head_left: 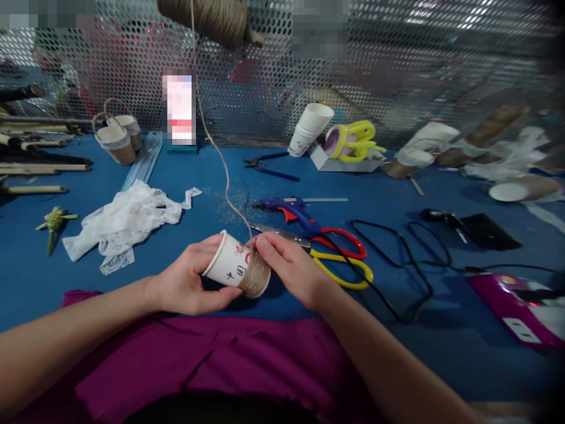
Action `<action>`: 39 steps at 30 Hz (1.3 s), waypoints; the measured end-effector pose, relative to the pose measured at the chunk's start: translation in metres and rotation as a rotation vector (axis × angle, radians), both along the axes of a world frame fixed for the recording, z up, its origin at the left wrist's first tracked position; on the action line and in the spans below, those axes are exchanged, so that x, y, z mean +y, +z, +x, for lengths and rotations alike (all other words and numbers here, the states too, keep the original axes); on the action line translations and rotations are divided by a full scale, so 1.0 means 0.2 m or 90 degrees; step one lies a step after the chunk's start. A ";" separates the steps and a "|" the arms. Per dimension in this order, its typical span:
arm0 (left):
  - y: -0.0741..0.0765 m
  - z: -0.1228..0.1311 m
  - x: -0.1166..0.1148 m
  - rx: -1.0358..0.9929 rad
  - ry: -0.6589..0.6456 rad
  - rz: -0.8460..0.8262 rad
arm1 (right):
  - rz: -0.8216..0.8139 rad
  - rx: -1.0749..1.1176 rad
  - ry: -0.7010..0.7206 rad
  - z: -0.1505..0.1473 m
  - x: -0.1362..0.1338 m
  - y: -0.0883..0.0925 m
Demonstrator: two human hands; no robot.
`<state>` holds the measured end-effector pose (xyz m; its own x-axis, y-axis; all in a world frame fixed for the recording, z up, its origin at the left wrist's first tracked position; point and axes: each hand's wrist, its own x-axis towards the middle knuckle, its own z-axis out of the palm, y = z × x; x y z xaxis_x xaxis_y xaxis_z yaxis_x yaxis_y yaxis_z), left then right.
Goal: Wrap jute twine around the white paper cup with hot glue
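Note:
Tilted on its side above the table, a white paper cup has brown twine wound round its lower part. My left hand grips the cup near the rim, thumb below and fingers behind. At the wound end, my right hand pinches the loose strand of twine against the cup. That strand runs up to a large twine spool at the top. Just beyond my right hand lie scissors with red and yellow handles and a blue glue gun.
White lace lies left, near two twine-covered cups with handles. Stacked paper cups, pliers and a box with yellow scissors stand behind. A black cord leads toward a magenta power strip. Perforated metal closes the back.

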<state>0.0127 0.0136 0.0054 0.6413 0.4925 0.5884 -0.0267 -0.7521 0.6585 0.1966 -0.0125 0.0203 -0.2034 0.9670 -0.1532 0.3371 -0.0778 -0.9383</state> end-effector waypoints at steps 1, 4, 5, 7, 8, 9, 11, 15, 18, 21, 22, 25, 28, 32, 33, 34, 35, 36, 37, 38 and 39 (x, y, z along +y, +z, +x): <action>0.00 0.00 0.00 -0.002 0.000 0.006 | -0.020 0.032 0.016 0.01 0.00 0.00; -0.01 -0.01 0.02 -0.003 -0.007 0.007 | -0.036 0.101 0.051 0.02 0.00 0.00; -0.01 -0.02 0.02 0.003 -0.010 -0.003 | -0.029 0.108 0.053 0.02 0.00 0.00; 0.00 -0.02 0.03 0.027 -0.005 -0.074 | 0.011 0.089 0.039 0.03 0.00 -0.02; 0.00 -0.03 0.03 0.043 0.006 -0.147 | 0.047 0.060 0.027 0.03 0.00 -0.03; 0.01 -0.03 0.03 0.057 0.016 -0.239 | 0.092 0.020 0.018 0.03 0.00 -0.04; 0.01 -0.02 0.03 0.066 0.030 -0.440 | 0.194 -0.071 0.007 0.03 0.00 -0.05; 0.01 -0.01 0.04 0.029 0.038 -0.667 | 0.318 -0.181 0.034 0.03 0.00 -0.07; 0.01 0.00 0.04 0.014 0.046 -0.721 | 0.363 -0.214 0.050 0.02 0.00 -0.07; 0.00 0.01 0.04 0.009 0.047 -0.733 | 0.384 -0.228 0.061 0.02 0.00 -0.07; 0.00 0.01 0.04 0.008 0.050 -0.735 | 0.392 -0.232 0.064 0.02 0.00 -0.07; 0.00 0.01 0.04 0.007 0.068 -0.741 | 0.414 -0.242 0.071 0.02 -0.01 -0.08; -0.01 0.01 0.04 0.006 0.090 -0.740 | 0.432 -0.250 0.077 0.01 -0.01 -0.08; 0.00 0.01 0.03 0.003 0.074 -0.734 | 0.430 -0.260 -0.017 0.07 0.05 -0.04; 0.01 0.01 0.03 0.008 0.066 -0.726 | 0.423 -0.278 -0.091 0.11 0.07 -0.03; 0.01 0.01 0.02 0.014 0.061 -0.714 | 0.408 -0.312 -0.185 0.15 0.10 -0.02; 0.01 0.02 0.02 0.021 0.059 -0.700 | 0.389 -0.361 -0.274 0.19 0.13 -0.02; 0.01 0.02 0.02 0.028 0.059 -0.686 | 0.348 -0.430 -0.330 0.24 0.16 -0.02; 0.00 0.02 0.01 0.033 0.062 -0.672 | 0.274 -0.509 -0.344 0.28 0.19 -0.02; 0.00 0.02 0.01 0.037 0.065 -0.659 | 0.191 -0.571 -0.326 0.32 0.21 -0.03; 0.00 0.02 0.01 0.041 0.067 -0.647 | 0.154 -0.588 -0.307 0.35 0.23 -0.04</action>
